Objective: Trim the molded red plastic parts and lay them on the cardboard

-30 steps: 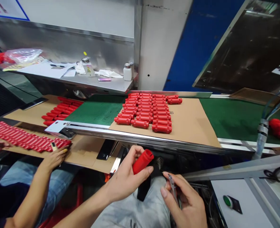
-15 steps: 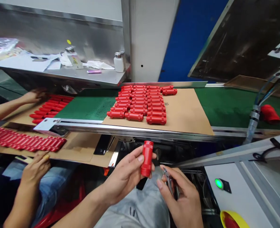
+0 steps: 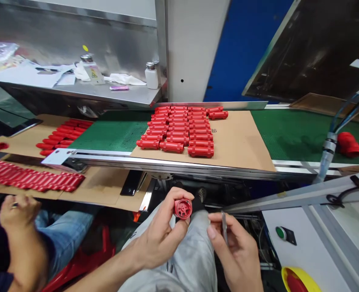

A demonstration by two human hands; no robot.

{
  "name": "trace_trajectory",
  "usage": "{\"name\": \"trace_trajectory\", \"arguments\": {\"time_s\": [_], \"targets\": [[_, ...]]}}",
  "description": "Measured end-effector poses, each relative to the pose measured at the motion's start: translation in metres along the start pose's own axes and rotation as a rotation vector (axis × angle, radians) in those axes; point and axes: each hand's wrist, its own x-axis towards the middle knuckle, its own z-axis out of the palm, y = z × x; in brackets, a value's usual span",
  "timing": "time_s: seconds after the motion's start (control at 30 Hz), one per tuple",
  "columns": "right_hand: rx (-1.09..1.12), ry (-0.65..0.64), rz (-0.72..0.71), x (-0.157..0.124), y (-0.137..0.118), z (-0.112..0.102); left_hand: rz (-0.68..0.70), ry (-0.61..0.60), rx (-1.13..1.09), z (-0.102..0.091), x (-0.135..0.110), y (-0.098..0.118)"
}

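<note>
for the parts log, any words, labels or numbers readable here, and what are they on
Nothing can be read with certainty.
Cardboard sheet: small dark printed mark, too blurred to read.
Label with yellow warning triangle: wording too small to read.
Papers: too small to read.

Three hands show: the person's left hand (image 3: 156, 233), right hand (image 3: 235, 253), and a co-worker's hand (image 3: 19, 213). There is one held red tube (image 3: 183, 209), one loose red tube (image 3: 349, 144), one pair of tweezers (image 3: 224, 227), one white bottle (image 3: 151, 78), and one green button (image 3: 280, 232).
</note>
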Motion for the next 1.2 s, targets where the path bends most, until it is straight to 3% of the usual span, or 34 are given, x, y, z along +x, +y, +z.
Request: {"name": "trace_trajectory", "arguments": {"time_s": [0.1, 0.2, 0.6, 0.8, 0.87, 0.97, 1.07, 1.2], "targets": [[0.384, -0.102, 0.215, -0.001, -0.002, 0.009, 0.128, -0.022, 0.090, 0.002, 0.003, 0.004], [0.556, -0.154, 0.258, 0.003, -0.005, 0.017, 0.155, -0.046, 0.139, 0.004, 0.006, 0.009], [0.411, -0.190, 0.151, 0.007, -0.016, 0.022, 0.167, -0.045, 0.150, 0.003, 0.005, 0.008], [0.152, -0.093, 0.089, 0.004, -0.013, 0.016, 0.195, 0.068, 0.114, 0.003, 0.008, -0.001], [0.208, -0.111, 0.138, 0.002, -0.008, 0.017, 0.215, 0.130, 0.174, 0.004, 0.009, -0.005], [0.468, -0.161, 0.253, -0.003, 0.000, 0.026, 0.272, 0.184, 0.289, 0.005, 0.011, -0.009], [0.689, -0.162, 0.325, -0.007, 0.002, 0.040, 0.402, 0.163, 0.435, 0.006, 0.013, -0.011], [0.762, -0.102, 0.341, -0.006, -0.001, 0.053, 0.466, 0.133, 0.605, 0.002, 0.014, -0.011]]}}
